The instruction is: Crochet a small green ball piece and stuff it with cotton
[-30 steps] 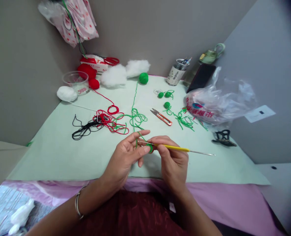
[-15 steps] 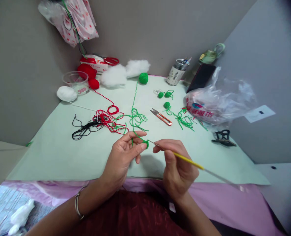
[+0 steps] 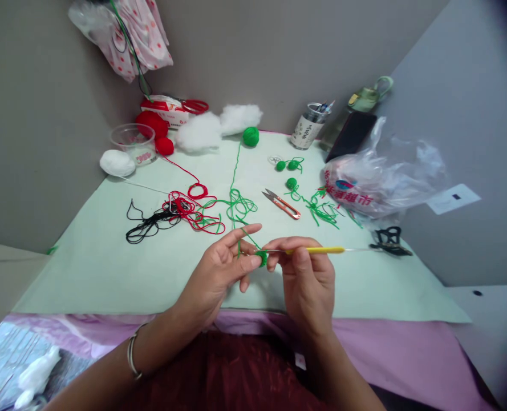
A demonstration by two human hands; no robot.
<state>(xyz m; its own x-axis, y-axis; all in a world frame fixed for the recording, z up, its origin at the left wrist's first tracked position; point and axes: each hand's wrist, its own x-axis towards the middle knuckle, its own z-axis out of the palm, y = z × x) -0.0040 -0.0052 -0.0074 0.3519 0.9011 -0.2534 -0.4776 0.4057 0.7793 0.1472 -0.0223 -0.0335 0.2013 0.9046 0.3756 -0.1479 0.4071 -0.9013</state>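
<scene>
We are pinching the small green crocheted yarn piece (image 3: 262, 260) in our left hand (image 3: 219, 267) above the pale-green table (image 3: 120, 279) and gripping the yellow-handled metal hook (image 3: 324, 250) in our right hand (image 3: 308, 282), apparently working a stitch; the next move is likely needing the thin green yarn (image 3: 250, 237) taut.

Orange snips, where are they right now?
In the head view, the orange snips lie just right of centre, between the loose green yarn and the green clippings.

We've got soft, even light, src off-cam, w/ faint shadow on surface (image 3: 150, 285) below fingers (image 3: 248, 263). We see sl. glare on plastic bag (image 3: 390, 171), blurry far end on hook (image 3: 321, 250), dark upper R corner, stretched edges.
</scene>
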